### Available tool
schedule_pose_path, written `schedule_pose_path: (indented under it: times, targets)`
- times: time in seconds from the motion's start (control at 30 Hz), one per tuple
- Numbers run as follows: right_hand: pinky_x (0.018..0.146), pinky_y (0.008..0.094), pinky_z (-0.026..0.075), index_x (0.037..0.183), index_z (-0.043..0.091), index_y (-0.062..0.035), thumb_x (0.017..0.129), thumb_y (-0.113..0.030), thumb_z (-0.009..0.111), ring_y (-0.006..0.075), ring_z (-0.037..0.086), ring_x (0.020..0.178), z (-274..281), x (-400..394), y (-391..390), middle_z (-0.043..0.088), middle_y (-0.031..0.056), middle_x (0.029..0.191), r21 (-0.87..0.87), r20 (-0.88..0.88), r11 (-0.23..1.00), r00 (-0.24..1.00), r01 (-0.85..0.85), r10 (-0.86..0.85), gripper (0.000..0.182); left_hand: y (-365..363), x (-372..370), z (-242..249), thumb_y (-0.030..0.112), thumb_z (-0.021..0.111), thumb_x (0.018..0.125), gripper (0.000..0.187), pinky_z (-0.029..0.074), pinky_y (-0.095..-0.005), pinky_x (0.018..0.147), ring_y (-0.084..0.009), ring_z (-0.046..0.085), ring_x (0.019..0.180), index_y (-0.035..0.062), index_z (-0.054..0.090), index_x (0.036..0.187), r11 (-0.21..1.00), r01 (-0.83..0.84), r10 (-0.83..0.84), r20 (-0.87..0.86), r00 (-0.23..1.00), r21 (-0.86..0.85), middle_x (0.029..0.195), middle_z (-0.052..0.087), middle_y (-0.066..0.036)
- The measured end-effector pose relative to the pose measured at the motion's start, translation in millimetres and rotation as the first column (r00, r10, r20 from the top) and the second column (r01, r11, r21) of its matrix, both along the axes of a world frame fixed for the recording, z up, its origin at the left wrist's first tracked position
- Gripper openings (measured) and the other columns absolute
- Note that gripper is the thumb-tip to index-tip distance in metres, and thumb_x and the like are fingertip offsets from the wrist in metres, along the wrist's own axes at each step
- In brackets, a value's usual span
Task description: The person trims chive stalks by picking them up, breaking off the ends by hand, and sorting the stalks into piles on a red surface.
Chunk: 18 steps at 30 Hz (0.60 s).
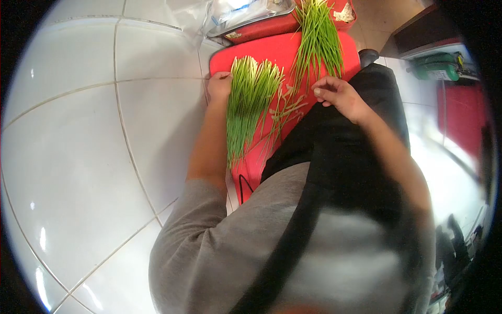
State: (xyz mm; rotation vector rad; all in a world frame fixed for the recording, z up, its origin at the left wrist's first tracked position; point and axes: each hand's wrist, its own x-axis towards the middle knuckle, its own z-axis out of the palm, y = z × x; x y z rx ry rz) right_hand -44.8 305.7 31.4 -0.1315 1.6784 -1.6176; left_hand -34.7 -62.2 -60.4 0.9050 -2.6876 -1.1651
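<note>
A bunch of long green chives with pale cut ends (251, 104) lies over the red surface (225, 62). At its upper left edge is my left hand (219, 87), closed on the bunch, with its fingertips partly hidden by the stalks. My right hand (339, 97) is held over the right side of the red surface, thumb and fingers pinched together; whatever is between them is too small to make out. Between the hands are loose stalks and pale peeled scraps (287, 107). A second bunch of chives (318, 44) rests at the far right, beyond my right hand.
Behind the red surface stands a metal tray (251, 23) with clear plastic on it. Beside it is a red container (346, 13) holding pale scraps. White tiles (68, 131) spread on the left. A green object (436, 67) sits at the right.
</note>
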Motion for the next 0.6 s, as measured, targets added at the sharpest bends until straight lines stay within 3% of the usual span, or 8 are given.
schedule_pose_path:
  times: [0.1,0.2,0.3,0.43,0.47,0.6]
  targets:
    - [0.065,0.0221,0.043,0.094,0.057,-0.0069,0.084,-0.025,0.059,0.0067,0.050,0.072,3,0,2,0.055,-0.0023,0.079,0.004,-0.005,1.000,1.000,0.009,-0.009,0.021,-6,-3,7,0.009,0.065,0.076,0.011,0.046,-0.0253,0.065,-0.0150,0.059,0.069,0.0015,0.062,0.084,0.946,-0.061,0.087,-0.069,0.994,0.318,0.078,0.064,-0.008]
    - [0.064,0.0219,0.043,0.093,0.058,-0.0065,0.084,-0.025,0.059,0.0068,0.050,0.070,2,-1,0,0.054,-0.0023,0.077,-0.006,0.001,1.000,1.000,0.016,-0.016,0.021,-2,7,28,0.005,0.062,0.078,0.010,0.046,-0.0234,0.064,-0.0133,0.059,0.069,0.0016,0.059,0.087,0.906,0.066,0.077,-0.318,0.945,0.418,0.081,0.064,-0.007]
    - [0.063,0.0220,0.043,0.092,0.059,-0.0061,0.084,-0.025,0.059,0.0066,0.049,0.067,2,0,-2,0.054,-0.0026,0.075,0.015,-0.042,1.000,0.999,0.012,-0.011,0.021,10,16,78,0.004,0.053,0.084,0.015,0.046,-0.0250,0.066,-0.0140,0.057,0.071,0.0012,0.052,0.099,0.853,0.105,0.056,-0.289,0.956,0.511,0.089,0.062,-0.009]
    - [0.060,0.0219,0.041,0.092,0.062,-0.0055,0.083,-0.025,0.060,0.0060,0.048,0.063,5,0,-5,0.055,-0.0027,0.071,0.025,-0.209,0.999,0.978,0.028,-0.022,0.022,73,19,140,0.000,0.052,0.084,0.015,0.046,-0.0245,0.066,-0.0136,0.058,0.071,0.0016,0.049,0.098,0.815,0.190,-0.069,-0.234,0.970,0.548,0.089,0.063,-0.012]
    - [0.058,0.0217,0.040,0.091,0.063,-0.0040,0.082,-0.025,0.061,0.0052,0.047,0.063,17,0,-7,0.056,-0.0013,0.070,0.028,-0.166,0.998,0.984,0.063,-0.058,0.022,92,21,148,0.000,0.051,0.085,0.015,0.046,-0.0247,0.067,-0.0140,0.058,0.072,0.0018,0.048,0.099,0.792,0.248,-0.139,-0.230,0.963,0.558,0.090,0.062,-0.013]
    - [0.055,0.0211,0.039,0.087,0.064,-0.0030,0.082,-0.023,0.063,0.0051,0.046,0.060,54,6,-16,0.055,-0.0010,0.068,-0.233,-0.018,0.935,0.960,0.269,-0.281,0.020,164,26,156,0.000,0.049,0.086,0.013,0.046,-0.0250,0.066,-0.0142,0.057,0.073,0.0027,0.046,0.098,0.603,0.374,-0.298,-0.236,0.925,0.704,0.090,0.061,-0.013]
